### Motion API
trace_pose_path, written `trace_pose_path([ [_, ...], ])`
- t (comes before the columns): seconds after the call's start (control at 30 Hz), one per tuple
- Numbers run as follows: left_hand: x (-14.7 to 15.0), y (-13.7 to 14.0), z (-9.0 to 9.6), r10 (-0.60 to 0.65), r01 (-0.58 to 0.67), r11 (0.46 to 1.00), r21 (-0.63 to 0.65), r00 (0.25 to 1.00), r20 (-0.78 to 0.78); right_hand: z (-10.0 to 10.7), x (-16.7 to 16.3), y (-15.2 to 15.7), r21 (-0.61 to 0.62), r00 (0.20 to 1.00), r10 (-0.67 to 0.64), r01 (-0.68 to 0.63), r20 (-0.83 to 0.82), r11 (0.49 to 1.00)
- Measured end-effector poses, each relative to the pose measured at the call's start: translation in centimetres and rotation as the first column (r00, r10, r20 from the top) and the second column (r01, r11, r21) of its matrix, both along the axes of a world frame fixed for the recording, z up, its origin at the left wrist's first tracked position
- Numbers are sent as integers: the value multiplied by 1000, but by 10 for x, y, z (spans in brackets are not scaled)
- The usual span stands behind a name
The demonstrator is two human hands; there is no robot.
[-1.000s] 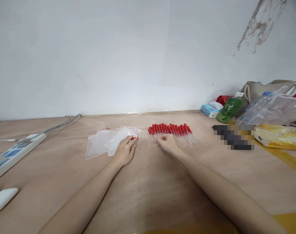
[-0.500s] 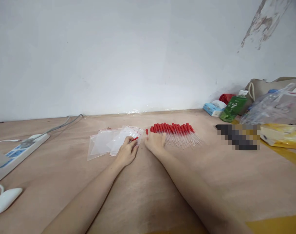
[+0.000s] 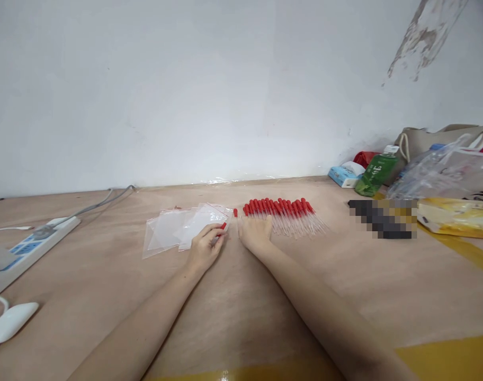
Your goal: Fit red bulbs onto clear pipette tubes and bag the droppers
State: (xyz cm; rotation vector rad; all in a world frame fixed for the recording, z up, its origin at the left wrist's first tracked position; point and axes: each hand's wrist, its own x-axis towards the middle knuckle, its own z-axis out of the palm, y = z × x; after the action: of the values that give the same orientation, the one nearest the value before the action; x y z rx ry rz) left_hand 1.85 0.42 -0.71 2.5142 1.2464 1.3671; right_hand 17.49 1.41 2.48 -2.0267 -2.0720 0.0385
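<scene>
A: quick q, where's the single red-ended tube (image 3: 235,213) sitting? Kinda hard to pick out next to the bunch.

B: Pretty much mid-frame, a little below centre. It's right by the left side of the right hand (image 3: 256,231), at the finger end. The row of red-ended tubes (image 3: 283,210) is mostly on the other side of that hand, right of centre.

A: Which way does it point?

B: Long axis runs nearly straight up the frame, red end on top, clear stem down by the fingers. The ones in the row lean more, stems trailing to the lower right.

A: And is the right hand actually pinching it?

B: Can't tell tbh. Fingers are curled in and the back of the hand hides the contact. Touching or just beside, that's as far as I'd go.

A: What about the left hand (image 3: 205,247)?

B: Fingers closed on a small red piece (image 3: 222,227) slanting toward the upper right. That hand is over the right part of the clear bags (image 3: 170,230) on the bench (image 3: 225,317). The single tube is up and right of it, near but apart, so the right hand is the closer one.
</scene>
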Motion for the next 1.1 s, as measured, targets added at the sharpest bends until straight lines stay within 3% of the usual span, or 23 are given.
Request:
trace_pose_path([
  [0.1,4,-6,0,-16,16,996,-84,1000,-5,5,-3,-1,-17,1000,-23,23,-18,1000],
  [0.2,6,-11,-1,14,-11,989,-145,1000,18,13,3,-8,90,997,-50,55,-52,994],
  [0.3,9,-15,-1,23,-21,995,-97,1000,16,11,26,-20,215,976,88,-44,-198,976],
  [0.37,14,-18,0,6,-5,998,-65,1000,9,3,47,-30,299,903,298,-205,-309,932],
  [0.43,20,-23,2,-15,16,996,-93,1000,15,-9,66,-41,431,824,475,-324,-309,842],
  [0.53,29,-31,5,-51,58,983,-174,998,46,-27,81,-57,522,802,558,-390,-213,759],
  [0.67,32,-36,6,-76,88,972,-218,995,65,-38,77,-68,534,800,570,-405,-187,742],
  [1.1,29,-33,1,-117,130,969,-210,991,70,-42,77,-66,502,769,610,-459,-188,733],
])
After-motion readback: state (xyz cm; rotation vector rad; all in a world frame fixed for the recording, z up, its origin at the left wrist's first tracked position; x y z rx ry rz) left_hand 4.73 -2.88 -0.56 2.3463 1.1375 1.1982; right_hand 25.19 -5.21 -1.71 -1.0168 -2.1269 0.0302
